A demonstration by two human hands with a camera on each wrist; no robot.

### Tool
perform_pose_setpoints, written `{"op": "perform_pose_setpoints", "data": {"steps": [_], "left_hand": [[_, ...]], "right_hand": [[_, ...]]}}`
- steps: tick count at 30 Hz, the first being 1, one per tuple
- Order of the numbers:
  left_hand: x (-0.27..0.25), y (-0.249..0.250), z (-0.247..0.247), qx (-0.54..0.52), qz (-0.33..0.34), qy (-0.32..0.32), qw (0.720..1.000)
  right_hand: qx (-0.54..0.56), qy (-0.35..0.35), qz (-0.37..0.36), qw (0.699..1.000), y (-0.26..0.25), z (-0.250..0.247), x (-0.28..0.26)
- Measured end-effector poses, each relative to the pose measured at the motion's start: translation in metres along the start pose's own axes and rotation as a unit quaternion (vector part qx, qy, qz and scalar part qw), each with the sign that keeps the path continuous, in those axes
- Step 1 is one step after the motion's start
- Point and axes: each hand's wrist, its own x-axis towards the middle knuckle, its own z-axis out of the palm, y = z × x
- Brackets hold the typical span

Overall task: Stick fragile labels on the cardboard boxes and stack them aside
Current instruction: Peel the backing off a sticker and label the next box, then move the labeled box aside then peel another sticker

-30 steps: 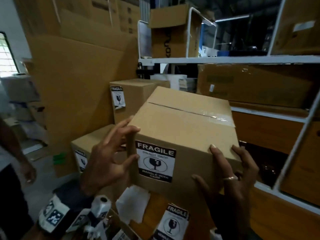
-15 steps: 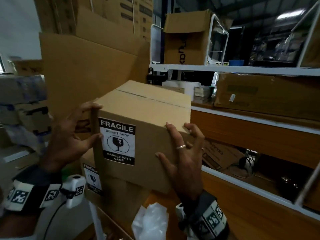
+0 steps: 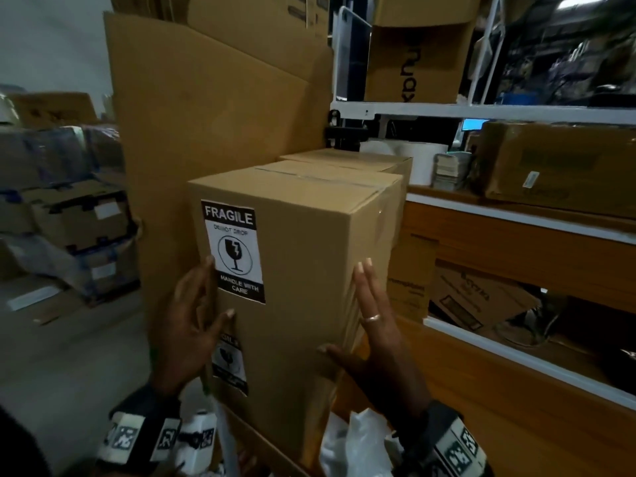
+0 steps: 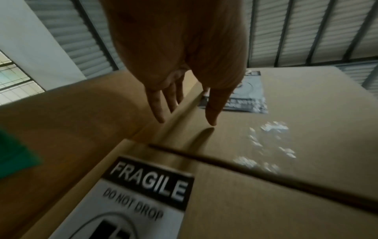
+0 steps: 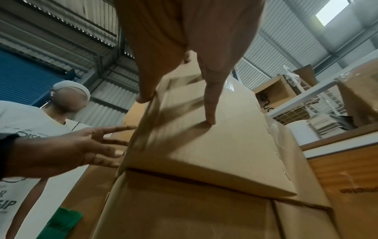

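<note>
Labelled box sits centre frame atop another labelled box, upright, directly ahead of both hands. Left hand and right hand flat against opposite sides, fingers straight, roughly equally near; nothing gripped.

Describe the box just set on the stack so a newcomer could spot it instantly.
Start at the tall cardboard sheet leaning left of the white shelving. In front stands a stack of boxes; the top box is the one. Unlike the box behind, its whole FRAGILE label faces you, between both hands.
</note>
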Motion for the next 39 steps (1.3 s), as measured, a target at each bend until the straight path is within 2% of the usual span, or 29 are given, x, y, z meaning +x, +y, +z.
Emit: {"op": "perform_pose_setpoints", "data": {"steps": [3,9,13,16,19,24,27,30,32,34,36,39], "left_hand": [[-0.007,-0.023,0.006,0.082,-0.034,0.033,0.996],[-0.032,-0.013,0.032,-0.04,-0.12,0.051,0.991],[-0.064,0.011,0.052,-0.058,-0.159,0.039,0.985],[-0.093,0.037,0.072,-0.028,-0.131,0.045,0.99],[-0.128,0.071,0.097,-0.053,-0.083,0.041,0.994],[-0.176,0.12,0.147,-0.123,-0.002,-0.074,0.99],[-0.201,0.151,0.185,-0.145,-0.002,-0.159,0.977],[-0.228,0.178,0.227,-0.15,-0.044,-0.303,0.94],[-0.242,0.203,0.254,-0.153,-0.069,-0.408,0.898],[-0.262,0.24,0.282,-0.152,-0.079,-0.482,0.859],[-0.276,0.273,0.303,-0.148,-0.09,-0.508,0.844],[-0.303,0.33,0.336,-0.164,-0.054,-0.51,0.843]], "right_hand": [[-0.002,-0.031,0.001,1.0,-0.011,0.015,0.017],[0.039,-0.029,0.027,0.998,-0.013,0.033,0.019],[0.059,-0.064,0.043,0.995,0.0,0.029,0.013],[0.059,-0.085,0.075,0.992,0.022,0.021,-0.013],[0.072,-0.077,0.15,0.983,0.047,0.001,-0.061],[0.085,0.001,0.259,0.962,0.065,-0.059,-0.161],[0.09,0.064,0.333,0.936,0.069,-0.101,-0.22],[0.082,0.117,0.389,0.91,0.07,-0.145,-0.279],[0.084,0.16,0.422,0.889,0.065,-0.174,-0.316],[0.072,0.201,0.445,0.87,0.06,-0.207,-0.358],[0.066,0.224,0.461,0.856,0.056,-0.235,-0.391],[0.05,0.271,0.471,0.838,0.052,-0.283,-0.447]]}}
